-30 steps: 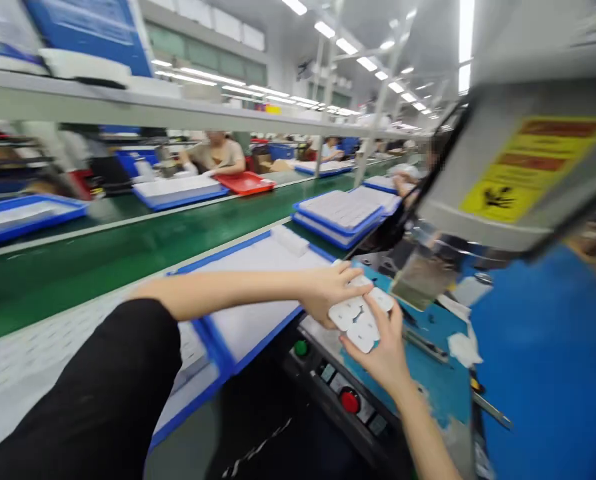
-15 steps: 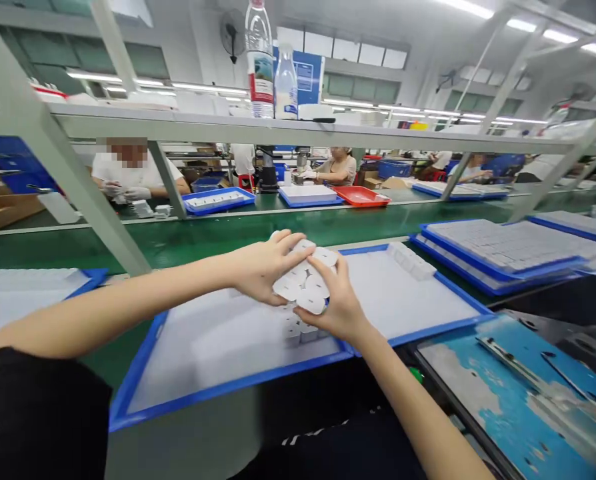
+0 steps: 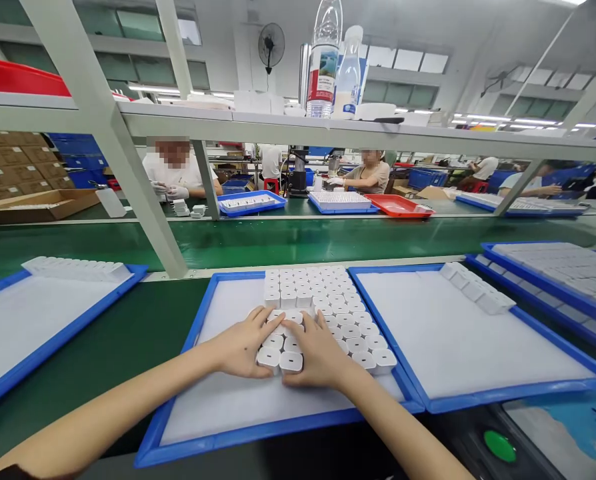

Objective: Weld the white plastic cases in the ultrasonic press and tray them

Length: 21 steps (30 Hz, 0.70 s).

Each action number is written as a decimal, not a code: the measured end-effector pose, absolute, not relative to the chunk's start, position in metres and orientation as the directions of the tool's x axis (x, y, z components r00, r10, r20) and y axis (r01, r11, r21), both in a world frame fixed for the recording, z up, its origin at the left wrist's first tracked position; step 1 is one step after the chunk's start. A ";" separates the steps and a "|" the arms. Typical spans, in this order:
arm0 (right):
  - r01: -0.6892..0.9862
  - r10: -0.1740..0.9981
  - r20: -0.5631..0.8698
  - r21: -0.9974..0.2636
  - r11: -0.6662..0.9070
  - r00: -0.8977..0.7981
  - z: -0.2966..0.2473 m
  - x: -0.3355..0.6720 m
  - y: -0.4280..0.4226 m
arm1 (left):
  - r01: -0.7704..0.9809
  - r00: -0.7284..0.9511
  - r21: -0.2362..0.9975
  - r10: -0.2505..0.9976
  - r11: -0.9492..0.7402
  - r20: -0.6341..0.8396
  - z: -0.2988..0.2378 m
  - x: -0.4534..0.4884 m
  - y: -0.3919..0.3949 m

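Note:
Both my hands press inward on a small block of white plastic housings (image 3: pixel 281 343), rounded squares with a small dark slot on top. My left hand (image 3: pixel 238 343) grips the block's left side, and my right hand (image 3: pixel 321 350) closes on its right side; the thumbs are near the front. The block is down in a blue-rimmed tray (image 3: pixel 218 443) with a white lining. Rows of matching housings (image 3: pixel 355 330) stand behind and to the right of it. My right hand hides where block and rows meet.
Another blue tray (image 3: pixel 518 392) on the right holds one row of housings at its back. A similar tray (image 3: pixel 63 338) lies left. Filled trays (image 3: pixel 553 287) are stacked far right. Behind runs a green belt (image 3: pixel 258 243), under a shelf (image 3: pixel 258 127) with bottles; co-workers sit beyond.
My hands have lowered the block of housings from above the tray into it, beside the rows. The block was tilted and is now level. The camera view has shifted as well.

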State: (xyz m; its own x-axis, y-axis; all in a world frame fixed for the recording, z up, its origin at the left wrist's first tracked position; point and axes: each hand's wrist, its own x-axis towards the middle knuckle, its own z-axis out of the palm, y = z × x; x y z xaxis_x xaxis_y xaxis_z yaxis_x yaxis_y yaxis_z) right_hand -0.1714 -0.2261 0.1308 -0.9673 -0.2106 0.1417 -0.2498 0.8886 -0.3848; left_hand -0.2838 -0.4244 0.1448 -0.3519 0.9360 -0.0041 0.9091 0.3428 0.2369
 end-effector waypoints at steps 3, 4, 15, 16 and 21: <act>-0.190 -0.165 0.106 -0.305 0.933 -0.981 0.127 -0.172 -0.229 | 0.895 -0.368 0.243 0.927 0.374 -0.072 0.148 -0.283 -0.425; -0.172 -0.153 0.090 -0.284 0.943 -0.984 0.127 -0.172 -0.231 | 0.891 -0.372 0.241 0.923 0.385 -0.098 0.149 -0.283 -0.425; -0.155 -0.136 0.114 -0.178 0.972 -0.984 0.130 -0.165 -0.233 | 0.885 -0.367 0.271 0.925 0.379 -0.095 0.171 -0.275 -0.437; -0.162 -0.132 0.165 -0.181 0.970 -0.977 0.133 -0.158 -0.233 | 0.872 -0.401 0.274 0.913 0.405 -0.074 0.171 -0.274 -0.446; -0.199 -0.087 0.346 -0.302 0.932 -0.934 0.141 -0.111 -0.260 | 0.774 -0.601 0.205 0.797 0.599 -0.056 0.139 -0.279 -0.491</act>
